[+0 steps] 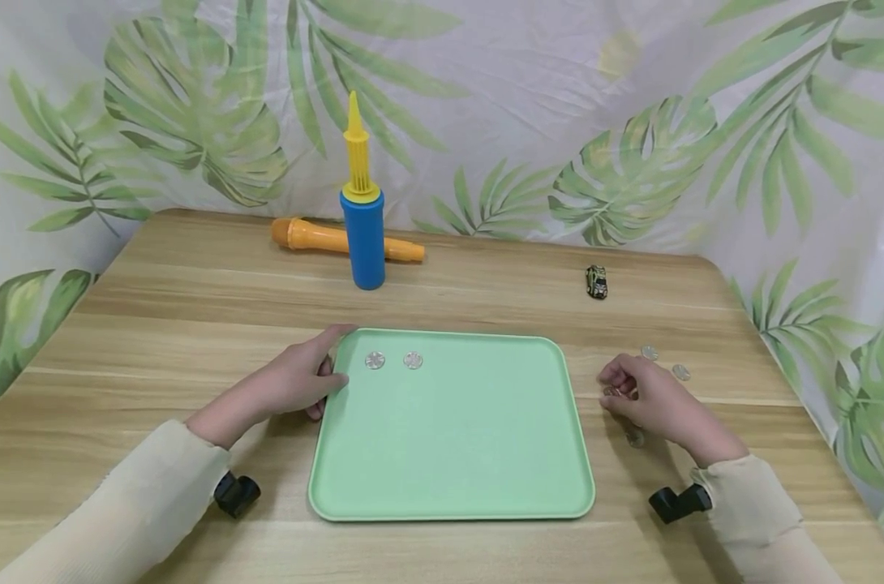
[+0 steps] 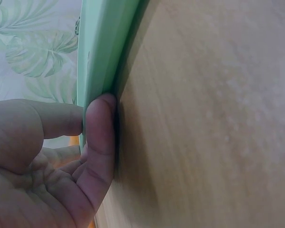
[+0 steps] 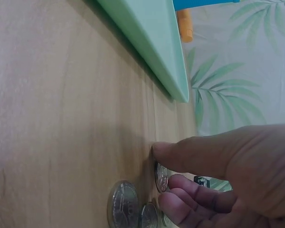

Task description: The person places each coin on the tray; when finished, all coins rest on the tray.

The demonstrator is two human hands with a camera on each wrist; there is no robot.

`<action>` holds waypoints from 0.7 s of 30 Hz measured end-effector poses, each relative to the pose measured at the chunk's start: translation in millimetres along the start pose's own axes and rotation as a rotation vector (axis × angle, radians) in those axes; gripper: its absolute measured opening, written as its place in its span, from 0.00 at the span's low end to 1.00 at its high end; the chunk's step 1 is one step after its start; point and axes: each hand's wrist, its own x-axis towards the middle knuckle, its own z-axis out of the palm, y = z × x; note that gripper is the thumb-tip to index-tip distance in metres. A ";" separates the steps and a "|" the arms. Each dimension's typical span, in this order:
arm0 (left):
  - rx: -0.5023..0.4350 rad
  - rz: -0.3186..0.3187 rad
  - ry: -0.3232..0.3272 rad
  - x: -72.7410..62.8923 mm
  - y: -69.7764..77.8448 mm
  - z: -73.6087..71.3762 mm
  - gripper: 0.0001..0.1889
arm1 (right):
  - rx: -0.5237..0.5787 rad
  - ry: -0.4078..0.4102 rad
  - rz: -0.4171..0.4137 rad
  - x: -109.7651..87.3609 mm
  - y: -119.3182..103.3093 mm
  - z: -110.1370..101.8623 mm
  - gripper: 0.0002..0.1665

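A light green tray lies on the table with two silver coins, one coin by its upper left corner and another coin just to the right. At the tray's left edge, my left hand grips the rim, thumb on the rim and a finger curled against its outer side. Right of the tray, my right hand pinches a coin between thumb and fingers, close to the tabletop. Around it lie loose coins, including one farther right and one below the hand.
A blue and yellow hand pump stands upright behind the tray. An orange toy microphone lies behind the pump. Toward the back right sits a small toy car. A leaf-print cloth hangs behind the wooden table.
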 end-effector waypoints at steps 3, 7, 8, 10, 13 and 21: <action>0.002 -0.003 0.000 0.2 0.8 0.0 0.40 | -0.003 -0.008 -0.003 -0.1 -0.1 -0.3 0.12; 0.000 -0.004 0.000 -0.2 1.4 0.2 0.40 | -0.006 -0.036 -0.002 -0.6 -1.4 -1.5 0.12; 0.000 -0.002 0.001 -0.5 1.4 0.2 0.40 | -0.006 -0.043 0.000 -0.7 -1.7 -2.1 0.12; -0.001 0.001 0.002 -1.1 1.4 0.0 0.40 | -0.004 -0.052 0.003 -0.9 -2.3 -3.0 0.12; 0.001 0.010 0.003 -1.9 1.3 -0.6 0.39 | 0.010 -0.067 0.025 -1.1 -2.7 -2.8 0.13; -0.003 -0.006 0.001 -3.0 3.9 -0.1 0.39 | 0.034 -0.080 0.031 -3.5 -3.1 -1.2 0.14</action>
